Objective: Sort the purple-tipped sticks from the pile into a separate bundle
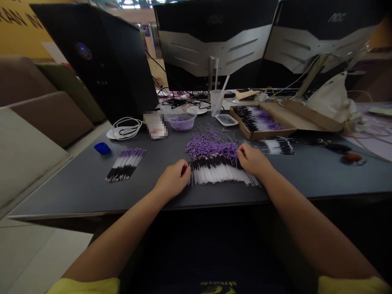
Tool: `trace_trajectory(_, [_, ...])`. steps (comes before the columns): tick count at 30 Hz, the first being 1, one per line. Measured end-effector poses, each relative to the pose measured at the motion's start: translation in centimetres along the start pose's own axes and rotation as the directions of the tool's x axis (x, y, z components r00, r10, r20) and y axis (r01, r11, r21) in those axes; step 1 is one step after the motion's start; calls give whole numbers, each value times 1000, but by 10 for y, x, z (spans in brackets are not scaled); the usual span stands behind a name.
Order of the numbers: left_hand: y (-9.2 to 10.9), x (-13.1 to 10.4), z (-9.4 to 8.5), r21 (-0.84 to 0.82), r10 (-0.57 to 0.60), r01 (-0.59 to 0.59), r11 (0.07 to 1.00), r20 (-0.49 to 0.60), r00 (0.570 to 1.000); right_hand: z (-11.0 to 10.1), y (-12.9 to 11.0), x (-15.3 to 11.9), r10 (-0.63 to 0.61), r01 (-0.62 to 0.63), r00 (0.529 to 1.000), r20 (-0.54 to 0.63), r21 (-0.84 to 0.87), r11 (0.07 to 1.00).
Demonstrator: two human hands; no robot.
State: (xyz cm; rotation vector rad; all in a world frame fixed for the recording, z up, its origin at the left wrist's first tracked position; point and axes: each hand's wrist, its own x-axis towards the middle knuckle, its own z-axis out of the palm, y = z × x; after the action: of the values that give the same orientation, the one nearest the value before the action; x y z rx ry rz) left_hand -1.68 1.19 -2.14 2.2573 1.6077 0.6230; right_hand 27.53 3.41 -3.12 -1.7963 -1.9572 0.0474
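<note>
A row of thin sticks (219, 173), with black upper parts and clear-white lower parts, lies side by side in front of me. Small purple tube pieces (211, 145) are heaped against their far ends. My left hand (173, 179) rests at the row's left end, its fingers curled closed. Over the right edge of the purple heap, my right hand (253, 160) is closed in a pinch. Whatever either hand holds is hidden or too small to name. Left of my left hand lies a bundle of purple-tipped sticks (126, 164).
A cardboard box (269, 132) of purple-tipped sticks stands at back right, near loose white-and-black sticks (278, 146). Farther back are a plastic tub (183, 125), a small white tray (226, 120) and a cup (216, 104). Monitors (214, 41) and a computer tower (101, 61) line the back.
</note>
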Motion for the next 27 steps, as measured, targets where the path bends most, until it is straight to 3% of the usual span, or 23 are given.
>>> trace_trajectory(5, [-4, -1, 2, -154, 75, -87, 984, -77, 994, 0, 2, -1, 0, 18, 997, -72, 244, 970])
trace_trajectory(9, [-6, -2, 3, -182, 152, -175, 968, -134, 979, -1, 0, -2, -1, 38, 992, -122, 302, 952])
trace_trajectory(13, [-5, -2, 4, -214, 179, -209, 954, -149, 972, 0, -1, -1, -76, 136, 980, -184, 337, 931])
trace_trajectory(15, [-4, -2, 4, -218, 186, -217, 952, -152, 971, 1, -1, -1, -92, 142, 983, -158, 344, 928])
trace_trajectory(19, [-5, -2, 5, -212, 206, -233, 949, -142, 968, 5, 0, -1, -25, 41, 999, -43, 435, 900])
trace_trajectory(27, [-3, -4, 5, -202, 198, -232, 951, -178, 964, 3, -5, -5, -36, -9, 998, 50, 688, 726])
